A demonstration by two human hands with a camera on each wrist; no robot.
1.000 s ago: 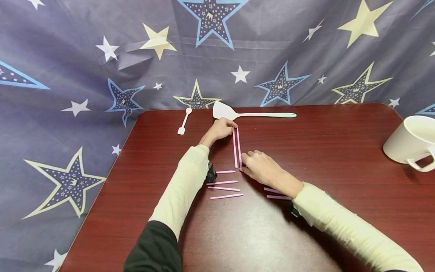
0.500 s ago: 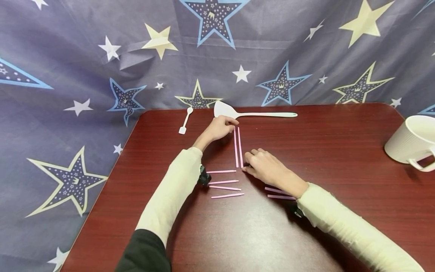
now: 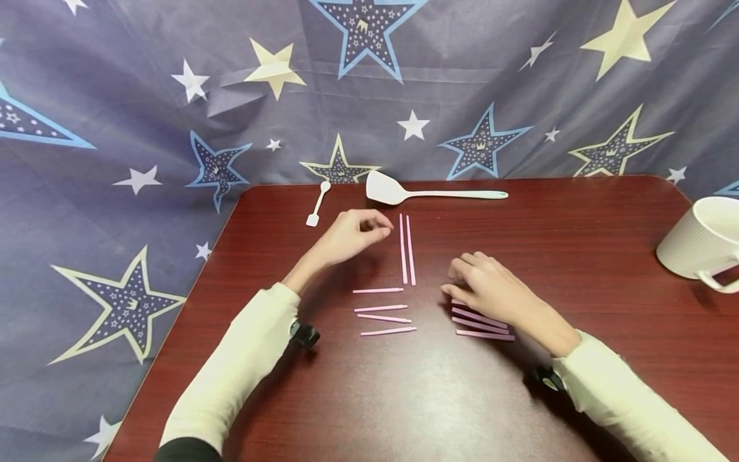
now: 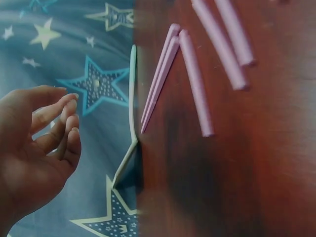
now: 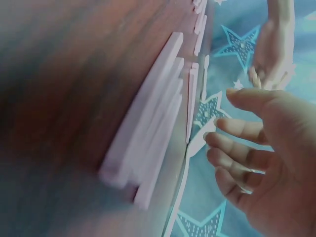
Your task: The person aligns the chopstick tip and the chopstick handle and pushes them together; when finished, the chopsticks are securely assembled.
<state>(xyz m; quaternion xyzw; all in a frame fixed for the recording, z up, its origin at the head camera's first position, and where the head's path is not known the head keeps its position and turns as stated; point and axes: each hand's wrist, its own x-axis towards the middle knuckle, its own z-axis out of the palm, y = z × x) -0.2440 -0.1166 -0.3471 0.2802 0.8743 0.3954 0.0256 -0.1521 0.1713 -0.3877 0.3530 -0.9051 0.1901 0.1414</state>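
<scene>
Two slim pink sticks [image 3: 403, 250] lie side by side in the middle of the table, pointing away from me. My left hand [image 3: 353, 236] hovers left of their far ends, fingers loosely bent and holding nothing; in the left wrist view its fingers [image 4: 71, 140] touch no stick. Over the far side of the right group of pink sticks [image 3: 485, 335] is my right hand [image 3: 491, 289], partly hiding that group. Its fingers [image 5: 237, 153] are relaxed, with nothing between them in the right wrist view. Another group of several pink sticks [image 3: 385, 319] lies crosswise at centre left.
A white spatula [image 3: 385, 188] lies along the table's back edge, with a small white double-ended scoop [image 3: 316, 205] to its left. At the far right stands a white ribbed mug [image 3: 681, 247]. A star-patterned cloth [image 3: 277, 115] hangs behind the brown table [image 3: 577, 256].
Both hands have come away from the two lengthwise sticks. My left hand has drawn back to the left, my right hand to the right, over the right group. The two sticks stay put.
</scene>
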